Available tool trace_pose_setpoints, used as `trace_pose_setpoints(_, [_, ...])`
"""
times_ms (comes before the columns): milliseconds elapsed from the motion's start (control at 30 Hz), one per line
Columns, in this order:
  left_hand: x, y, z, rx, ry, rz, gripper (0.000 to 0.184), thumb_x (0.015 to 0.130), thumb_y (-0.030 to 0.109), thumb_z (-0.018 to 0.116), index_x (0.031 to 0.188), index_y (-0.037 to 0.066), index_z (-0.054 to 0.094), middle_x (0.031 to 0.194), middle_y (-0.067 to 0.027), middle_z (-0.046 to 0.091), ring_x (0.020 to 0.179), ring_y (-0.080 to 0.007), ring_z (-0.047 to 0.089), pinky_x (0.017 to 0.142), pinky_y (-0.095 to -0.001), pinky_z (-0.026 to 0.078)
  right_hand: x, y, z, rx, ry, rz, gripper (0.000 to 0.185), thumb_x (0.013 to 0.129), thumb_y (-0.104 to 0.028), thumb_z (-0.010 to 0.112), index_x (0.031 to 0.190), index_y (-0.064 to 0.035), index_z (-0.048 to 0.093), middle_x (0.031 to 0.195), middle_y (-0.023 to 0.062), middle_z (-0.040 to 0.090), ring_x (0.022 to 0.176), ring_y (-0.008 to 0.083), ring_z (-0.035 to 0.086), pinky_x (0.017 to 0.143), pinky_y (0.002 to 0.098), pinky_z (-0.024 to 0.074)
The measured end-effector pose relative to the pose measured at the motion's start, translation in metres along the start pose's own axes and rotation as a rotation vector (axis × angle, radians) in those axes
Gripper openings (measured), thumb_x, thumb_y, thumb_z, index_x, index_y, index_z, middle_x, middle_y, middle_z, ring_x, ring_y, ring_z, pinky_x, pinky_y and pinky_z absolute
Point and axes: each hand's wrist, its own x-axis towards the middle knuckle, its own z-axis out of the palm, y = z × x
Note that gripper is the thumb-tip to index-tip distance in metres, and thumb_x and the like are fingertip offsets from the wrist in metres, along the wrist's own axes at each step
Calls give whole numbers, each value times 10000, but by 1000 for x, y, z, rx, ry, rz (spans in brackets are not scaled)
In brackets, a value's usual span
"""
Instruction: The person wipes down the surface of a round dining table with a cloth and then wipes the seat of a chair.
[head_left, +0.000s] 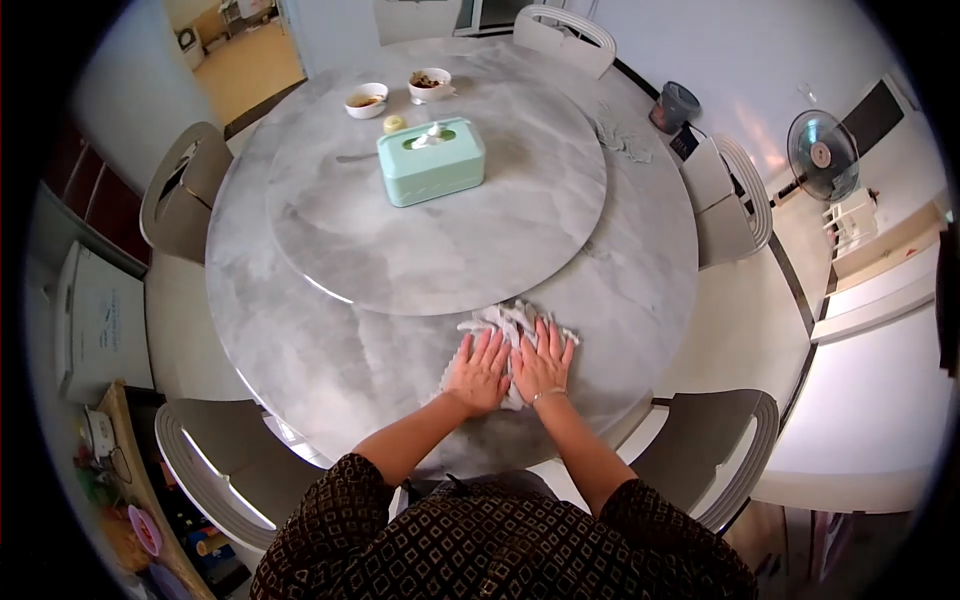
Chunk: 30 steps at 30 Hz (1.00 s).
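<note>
A crumpled whitish cloth (pixel 512 318) lies on the near part of the round grey marbled table (pixel 300 350), just in front of the raised round turntable (pixel 440 270). My left hand (pixel 480 372) rests flat on the cloth's left side, fingers stretched forward. Beside it, my right hand (pixel 541 364) presses flat on the cloth's right side with its fingers spread, a thin bracelet at the wrist. The two hands nearly touch at the thumbs, and they hide the middle of the cloth.
On the turntable stand a mint-green tissue box (pixel 433 172), two white bowls (pixel 367 101) with food remains, a small yellowish item (pixel 394 124) and a spoon-like utensil (pixel 356 157). Another cloth (pixel 625 138) lies at the table's right. Several chairs (pixel 715 450) surround it; a fan (pixel 822 155) stands right.
</note>
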Motion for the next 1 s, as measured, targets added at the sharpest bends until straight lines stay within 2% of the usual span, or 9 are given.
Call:
trace_pose_setpoints(233, [92, 5, -10, -147, 44, -113, 555, 911, 327, 346, 1363, 9, 294, 1406, -155, 314, 1311, -290, 263, 1067, -478, 155, 87, 47, 2, -14, -10, 61, 370, 878, -363, 416, 1160, -175, 562, 1398, 78, 345, 1324, 269, 232, 1064, 549, 96])
trace_pose_setpoints(433, [122, 10, -13, -259, -31, -207, 537, 913, 309, 345, 1357, 10, 303, 1359, -163, 383, 1274, -279, 340, 1046, -416, 246, 117, 62, -4, -45, -34, 35, 356, 863, -360, 442, 1165, -212, 560, 1349, 48, 400, 1305, 263, 260, 1056, 544, 111])
trace_pose_setpoints(500, [124, 10, -11, -231, 31, -220, 531, 915, 309, 345, 1356, 15, 308, 1355, -158, 396, 1267, -280, 355, 1038, -392, 271, 119, 62, -3, -41, -34, 48, 364, 865, -361, 441, 1183, -221, 547, 1352, 41, 396, 1306, 261, 257, 1057, 543, 111])
trace_pose_setpoints(733, [109, 11, -7, -307, 53, -229, 534, 914, 329, 354, 1366, 49, 310, 1393, -127, 356, 1295, -278, 312, 1065, -423, 215, 103, 55, -5, -64, -100, 143, 428, 887, -403, 397, 1272, -237, 483, 1416, 36, 320, 1341, 246, 192, 1078, 518, 79])
trace_pose_setpoints(800, [86, 14, 4, -46, 152, -133, 542, 912, 348, 355, 1367, 56, 314, 1427, -118, 304, 1327, -282, 249, 1076, -462, 167, 79, 50, -1, -66, -63, 210, 447, 882, -406, 401, 1283, -225, 475, 1423, 48, 308, 1343, 249, 190, 1081, 515, 72])
trace_pose_setpoints(833, [71, 16, 4, -45, 162, -82, 561, 908, 375, 360, 1364, 51, 321, 1447, -118, 264, 1347, -284, 196, 1079, -490, 131, 66, 48, -3, -49, -75, 209, 457, 864, -404, 432, 1278, -216, 477, 1427, 74, 298, 1338, 275, 194, 1075, 525, 75])
trace_pose_setpoints(867, [54, 16, 7, -43, 164, -90, 561, 908, 375, 360, 1364, 51, 321, 1447, -118, 264, 1347, -284, 196, 1079, -490, 131, 48, 46, -4, -46, -75, 200, 457, 864, -404, 432, 1278, -216, 477, 1427, 74, 298, 1338, 275, 194, 1075, 525, 75])
trace_pose_setpoints(967, [-7, 13, 1, -54, 10, 180, 618, 894, 432, 390, 1357, 28, 326, 1440, -128, 272, 1351, -289, 187, 1090, -483, 94, -13, 29, -5, -68, -49, 74, 463, 829, -397, 480, 1249, -203, 503, 1421, 118, 296, 1332, 316, 194, 1057, 557, 85])
trace_pose_setpoints(1000, [-30, 10, 3, -55, 12, 171, 618, 894, 432, 390, 1357, 28, 326, 1440, -128, 272, 1351, -289, 187, 1090, -483, 94, -35, 22, -6, -73, -47, -19, 456, 814, -385, 494, 1223, -183, 518, 1414, 145, 294, 1329, 337, 190, 1043, 582, 85])
